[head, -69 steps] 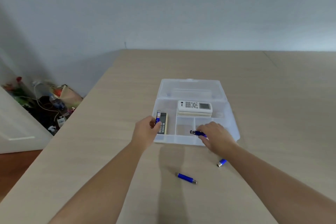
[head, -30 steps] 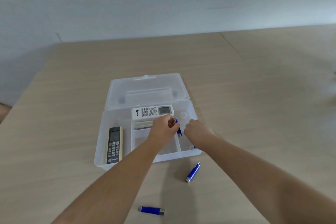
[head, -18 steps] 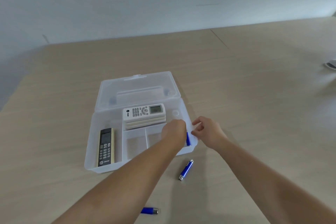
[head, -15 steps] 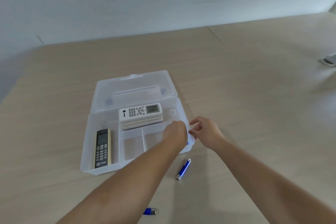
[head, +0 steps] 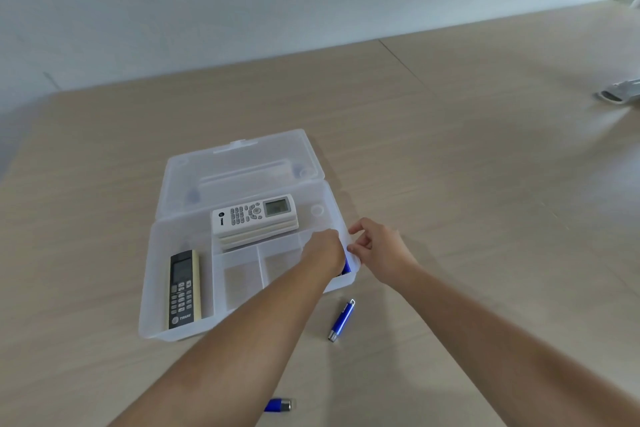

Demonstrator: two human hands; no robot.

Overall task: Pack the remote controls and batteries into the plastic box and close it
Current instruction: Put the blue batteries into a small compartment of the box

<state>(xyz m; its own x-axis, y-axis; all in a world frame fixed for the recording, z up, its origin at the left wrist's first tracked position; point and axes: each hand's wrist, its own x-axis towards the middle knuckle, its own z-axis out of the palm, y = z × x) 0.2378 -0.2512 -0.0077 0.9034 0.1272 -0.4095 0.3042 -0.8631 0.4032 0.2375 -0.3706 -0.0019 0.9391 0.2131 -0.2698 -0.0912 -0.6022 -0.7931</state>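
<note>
The clear plastic box [head: 180, 331] lies open on the table, its lid [head: 239, 166] folded back. A stack of white remote controls [head: 254, 217] fills the back compartment. A black remote control [head: 183, 288] lies in the left compartment. My left hand [head: 325, 251] reaches down into the front right compartment, fingers closed around a blue battery [head: 346, 267] whose end shows beneath it. My right hand [head: 381, 250] hovers at the box's right rim, holding nothing, fingers loosely curled. Another blue battery [head: 342, 320] lies on the table in front of the box. A third [head: 278, 404] is partly hidden by my left forearm.
The two middle front compartments [head: 256, 270] of the box hold nothing. A grey-white object [head: 620, 94] sits at the far right of the wooden table [head: 485, 218]. A pale wall runs behind the table's far edge.
My left hand carried a blue battery from the box's left side across into the front right compartment. My right hand released its battery there and drew back to the rim. The view shifted right.
</note>
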